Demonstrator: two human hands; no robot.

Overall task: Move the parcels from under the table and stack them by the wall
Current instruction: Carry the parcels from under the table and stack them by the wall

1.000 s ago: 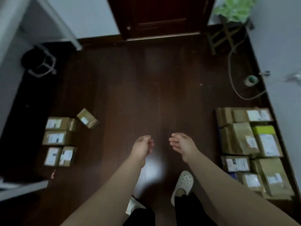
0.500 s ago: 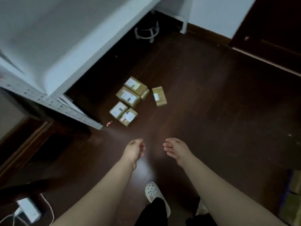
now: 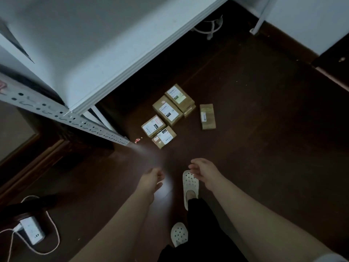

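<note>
1. Four labelled cardboard parcels [image 3: 167, 112], bunched on dark wood floor [image 3: 264, 148], just out from edge of white table [image 3: 94, 44].
2. Beside them a lone parcel [image 3: 207, 116], just right of the bunch, not touching.
3. Nearer the camera, left hand [image 3: 151, 179] and right hand [image 3: 205, 172]: both empty, fingers loosely curled and slightly apart, touching nothing.
4. White slipper [image 3: 190, 186] below right hand; power strip [image 3: 32, 231] at lower left.

A: Entry 1, location type?
B: Home rm, prob. spare/work rm. Noted: dark wood floor [image 3: 264, 148], white wall [image 3: 302, 19] w/ wood skirting [image 3: 287, 41], white table [image 3: 94, 44], perforated metal shelf rail [image 3: 56, 112].
A: Other evidence?
B: Corded power strip [image 3: 32, 231] lay on floor; labelled cardboard parcels [image 3: 167, 112] sat by table; wearer had white clogs [image 3: 190, 184] on.
</note>
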